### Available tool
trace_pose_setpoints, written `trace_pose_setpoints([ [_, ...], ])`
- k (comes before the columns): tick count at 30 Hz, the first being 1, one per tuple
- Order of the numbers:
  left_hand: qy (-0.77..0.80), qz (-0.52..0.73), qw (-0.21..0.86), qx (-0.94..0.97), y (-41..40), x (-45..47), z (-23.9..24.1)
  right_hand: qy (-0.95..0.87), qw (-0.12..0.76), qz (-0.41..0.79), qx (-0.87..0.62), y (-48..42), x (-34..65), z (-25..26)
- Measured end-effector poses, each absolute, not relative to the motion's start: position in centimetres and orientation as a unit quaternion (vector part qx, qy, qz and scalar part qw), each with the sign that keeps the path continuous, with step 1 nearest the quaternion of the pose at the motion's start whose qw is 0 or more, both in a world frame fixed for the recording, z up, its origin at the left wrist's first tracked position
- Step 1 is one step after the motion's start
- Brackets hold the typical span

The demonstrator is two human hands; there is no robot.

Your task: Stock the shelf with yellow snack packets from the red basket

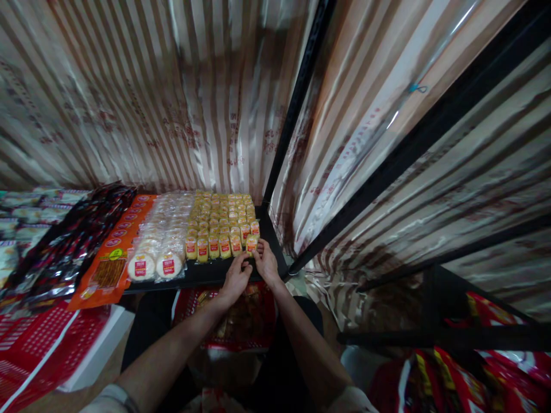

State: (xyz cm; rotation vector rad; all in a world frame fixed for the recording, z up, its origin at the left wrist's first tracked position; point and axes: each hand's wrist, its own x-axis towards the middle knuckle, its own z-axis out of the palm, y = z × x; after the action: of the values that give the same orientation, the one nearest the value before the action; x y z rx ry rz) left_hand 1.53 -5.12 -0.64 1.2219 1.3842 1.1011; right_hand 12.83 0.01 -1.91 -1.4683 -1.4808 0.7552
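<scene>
Small yellow snack packets with red labels stand in tight rows at the right end of a black shelf. My right hand has its fingertips on the right side of one yellow snack packet in the front row. My left hand reaches the lower left of that same packet, with fingers bent and thumb close to them. Both hands hold this packet between them at the shelf's front edge. Left of the yellow rows lie round white crackers in clear wrappers.
An orange snack bag, dark shiny packets and white packets continue leftward. Under the shelf, between my knees, sits a red basket holding yellow packets. A red perforated basket stands lower left. Black posts frame the right corner.
</scene>
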Motion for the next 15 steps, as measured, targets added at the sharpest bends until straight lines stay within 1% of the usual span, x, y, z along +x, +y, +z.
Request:
trace_pose_setpoints([
  [7, 0.568, 0.461, 0.437, 0.523, -4.2, 0.6, -1.5, -0.603, 0.460, 0.307, -0.576, 1.2, 12.0, -2.0],
  [15, 0.608, 0.433, 0.377, 0.549, -4.0, -0.6, -1.5, -0.612, 0.450, 0.286, -0.584, 2.0, 11.8, -3.2],
])
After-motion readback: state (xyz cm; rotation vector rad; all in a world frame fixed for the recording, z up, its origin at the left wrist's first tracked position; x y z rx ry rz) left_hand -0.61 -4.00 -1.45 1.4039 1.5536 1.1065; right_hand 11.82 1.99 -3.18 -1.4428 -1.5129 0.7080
